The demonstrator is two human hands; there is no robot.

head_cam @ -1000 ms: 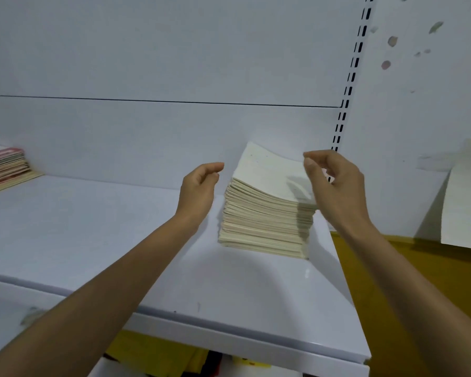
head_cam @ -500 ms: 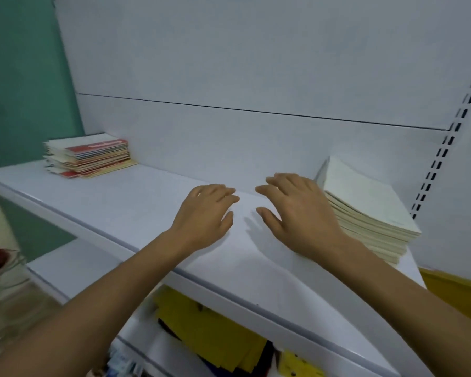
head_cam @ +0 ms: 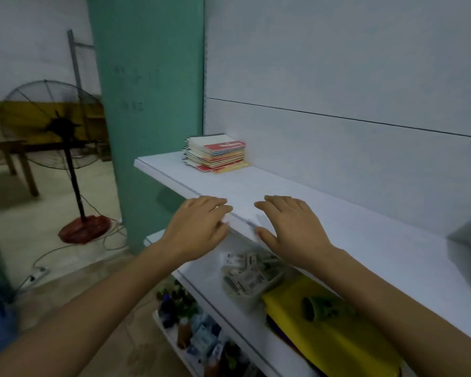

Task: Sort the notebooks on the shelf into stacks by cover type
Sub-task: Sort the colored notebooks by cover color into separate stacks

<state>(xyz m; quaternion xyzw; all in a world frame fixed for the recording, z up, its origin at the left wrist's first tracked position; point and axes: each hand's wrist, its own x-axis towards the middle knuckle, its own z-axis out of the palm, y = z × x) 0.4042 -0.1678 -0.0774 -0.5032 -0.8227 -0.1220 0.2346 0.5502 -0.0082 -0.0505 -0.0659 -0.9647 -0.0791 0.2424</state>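
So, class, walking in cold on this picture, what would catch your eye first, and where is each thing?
The left hand and right hand, spread open side by side at the front edge of the white shelf, dominate the centre. Beyond them a colourful stack of notebooks sits at the shelf's far left end, next to the green pillar. A bright yellow sheet lies one level down, lower right.
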